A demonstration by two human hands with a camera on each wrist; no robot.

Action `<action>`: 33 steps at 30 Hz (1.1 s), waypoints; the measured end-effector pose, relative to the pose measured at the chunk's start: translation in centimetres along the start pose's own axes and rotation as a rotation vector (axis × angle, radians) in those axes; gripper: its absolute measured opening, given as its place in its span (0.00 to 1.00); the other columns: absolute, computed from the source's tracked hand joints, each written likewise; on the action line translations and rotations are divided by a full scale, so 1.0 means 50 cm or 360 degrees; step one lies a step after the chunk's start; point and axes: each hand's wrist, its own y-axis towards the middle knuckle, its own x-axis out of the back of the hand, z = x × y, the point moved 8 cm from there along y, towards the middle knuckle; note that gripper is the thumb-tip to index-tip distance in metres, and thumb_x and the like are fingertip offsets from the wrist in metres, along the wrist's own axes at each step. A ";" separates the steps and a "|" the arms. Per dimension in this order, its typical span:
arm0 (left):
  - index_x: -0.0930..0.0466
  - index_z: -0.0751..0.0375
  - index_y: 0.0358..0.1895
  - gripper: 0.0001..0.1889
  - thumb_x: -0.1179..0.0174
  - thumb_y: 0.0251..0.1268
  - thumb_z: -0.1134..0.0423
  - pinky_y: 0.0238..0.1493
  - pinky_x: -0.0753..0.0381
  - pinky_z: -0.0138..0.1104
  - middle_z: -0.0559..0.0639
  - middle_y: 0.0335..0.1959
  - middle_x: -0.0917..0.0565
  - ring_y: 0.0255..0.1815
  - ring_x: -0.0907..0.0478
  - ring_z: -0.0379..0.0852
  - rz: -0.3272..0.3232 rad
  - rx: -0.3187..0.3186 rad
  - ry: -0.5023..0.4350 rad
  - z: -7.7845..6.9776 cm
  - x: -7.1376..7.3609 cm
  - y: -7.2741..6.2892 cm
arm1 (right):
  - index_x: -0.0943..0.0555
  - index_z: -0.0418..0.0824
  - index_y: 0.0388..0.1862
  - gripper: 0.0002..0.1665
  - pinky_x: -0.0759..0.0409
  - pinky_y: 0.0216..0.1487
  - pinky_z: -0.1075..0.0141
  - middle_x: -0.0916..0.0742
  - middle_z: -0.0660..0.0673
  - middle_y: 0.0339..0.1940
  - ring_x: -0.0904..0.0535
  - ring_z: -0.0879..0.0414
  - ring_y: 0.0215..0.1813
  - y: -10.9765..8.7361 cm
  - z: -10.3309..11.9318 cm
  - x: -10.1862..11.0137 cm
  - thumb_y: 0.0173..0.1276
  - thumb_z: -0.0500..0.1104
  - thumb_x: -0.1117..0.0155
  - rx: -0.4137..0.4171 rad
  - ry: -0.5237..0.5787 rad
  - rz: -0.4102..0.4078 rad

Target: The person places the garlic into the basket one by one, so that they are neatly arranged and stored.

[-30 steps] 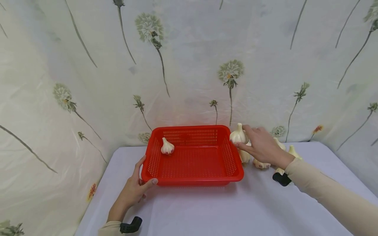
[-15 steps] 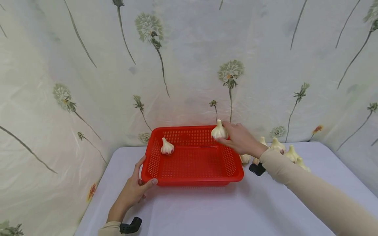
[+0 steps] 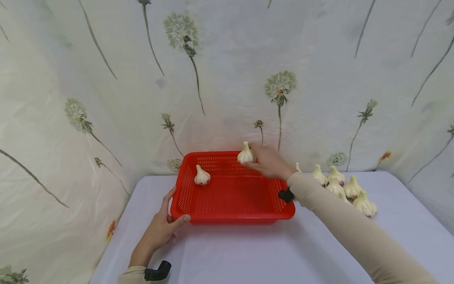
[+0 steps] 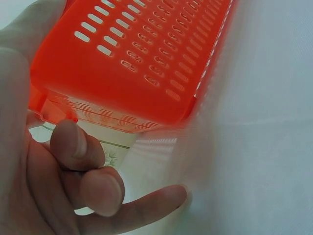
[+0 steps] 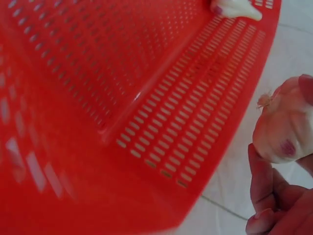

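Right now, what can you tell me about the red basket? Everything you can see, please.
The basket is red, plastic-looking and rectangular, with rows of slots through its walls and floor and a smooth rim round the open top. It sits upright on the white table, with one garlic bulb in its far left part. The left grip holds its near left corner. The right grip has a second bulb at its far side; no contact there can be made out.

Dandelion-print backdrop point(image 3: 227, 75) behind pale table point(image 3: 244, 252)
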 end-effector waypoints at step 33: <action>0.54 0.23 0.84 0.51 0.27 0.67 0.48 0.21 0.23 0.37 0.59 0.22 0.18 0.18 0.24 0.51 0.0008 0.0003 -0.0044 0.001 0.001 0.003 | 0.28 0.41 0.73 0.38 0.18 0.59 0.53 0.14 0.43 0.55 0.20 0.49 0.51 0.110 0.008 -0.205 0.72 0.55 0.26 -0.0166 0.0099 0.0365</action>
